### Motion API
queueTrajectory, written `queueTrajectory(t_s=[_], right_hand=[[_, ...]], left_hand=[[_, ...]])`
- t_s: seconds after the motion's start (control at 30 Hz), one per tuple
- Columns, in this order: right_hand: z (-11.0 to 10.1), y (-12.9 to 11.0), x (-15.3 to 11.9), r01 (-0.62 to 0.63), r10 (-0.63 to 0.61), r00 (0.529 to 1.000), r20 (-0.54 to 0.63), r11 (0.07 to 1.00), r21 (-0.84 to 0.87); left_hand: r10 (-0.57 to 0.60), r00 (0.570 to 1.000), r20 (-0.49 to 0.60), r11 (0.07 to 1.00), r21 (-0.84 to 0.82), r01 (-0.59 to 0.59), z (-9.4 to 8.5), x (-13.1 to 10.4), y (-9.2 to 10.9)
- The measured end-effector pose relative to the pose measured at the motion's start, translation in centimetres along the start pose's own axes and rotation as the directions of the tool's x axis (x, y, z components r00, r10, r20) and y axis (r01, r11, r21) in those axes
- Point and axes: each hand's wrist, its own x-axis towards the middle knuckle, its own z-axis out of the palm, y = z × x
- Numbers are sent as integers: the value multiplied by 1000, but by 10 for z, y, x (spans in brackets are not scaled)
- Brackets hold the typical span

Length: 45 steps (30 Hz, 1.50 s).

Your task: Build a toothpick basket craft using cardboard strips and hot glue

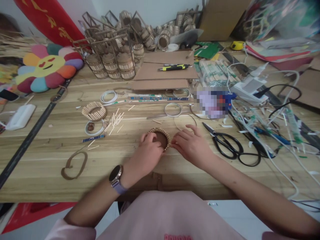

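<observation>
Near the front middle of the table, my left hand [146,151] grips a small round basket [162,139] with a brown inside and a rim of short pale sticks. Its fingers reach over the left wall into the opening. At the basket's right side is my right hand [191,146], thumb and forefinger pinched together close to the rim. Whatever is between those fingertips is too small to make out. A second ring of upright sticks [94,111] stands to the left, beside loose short sticks [115,121] and a roll of tape [95,128].
Black-handled scissors [226,143] lie right of my right hand. Further right are white cables and a power strip [250,88]. Finished stick baskets in frames [112,63], cardboard [165,68] and a yellow-black cutter [173,67] occupy the back. A brown strip loop [75,165] lies front left.
</observation>
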Motion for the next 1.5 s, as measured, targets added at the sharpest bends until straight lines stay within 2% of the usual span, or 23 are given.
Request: queueTrajectory(t_s=[0.07, 0.17, 0.33, 0.43, 0.67, 0.97, 1.1, 1.27, 1.37, 1.5], right_hand=[[2, -4, -4, -3, 4, 1000, -17, 1000, 26], [4, -7, -6, -15, 16, 999, -31, 999, 34], [2, -6, -7, -29, 30, 999, -45, 999, 16], [-2, -1, -13, -42, 42, 998, -50, 999, 5], [-9, 11, -26, -94, 97, 995, -28, 991, 99], [-6, 9, -12, -73, 76, 997, -22, 993, 89], [0, 8, -2, -71, 73, 997, -23, 995, 70], [4, 8, 4, -92, 92, 996, 4, 991, 100], [4, 8, 5, -91, 91, 996, 2, 990, 103], [5, 8, 5, -90, 91, 996, -11, 991, 96]], left_hand=[[-1, 999, 33, 1000, 32, 0, -7, -3, -1], [-48, 999, 8, 997, 65, 48, -10, 0, 4], [-73, 991, -114, 994, 68, 82, 4, 10, 15], [-83, 986, -146, 994, 52, 92, 8, 10, 14], [-43, 992, -121, 999, 7, 44, 2, -1, 4], [122, 983, -136, 993, 14, -121, 7, -9, -18], [150, 985, -82, 989, 18, -149, 6, -9, -22], [151, 989, -7, 988, 30, -150, -9, -5, -19], [106, 994, 11, 993, 44, -107, -18, 3, -12], [-50, 998, -43, 995, 89, 54, -15, 18, 2]])
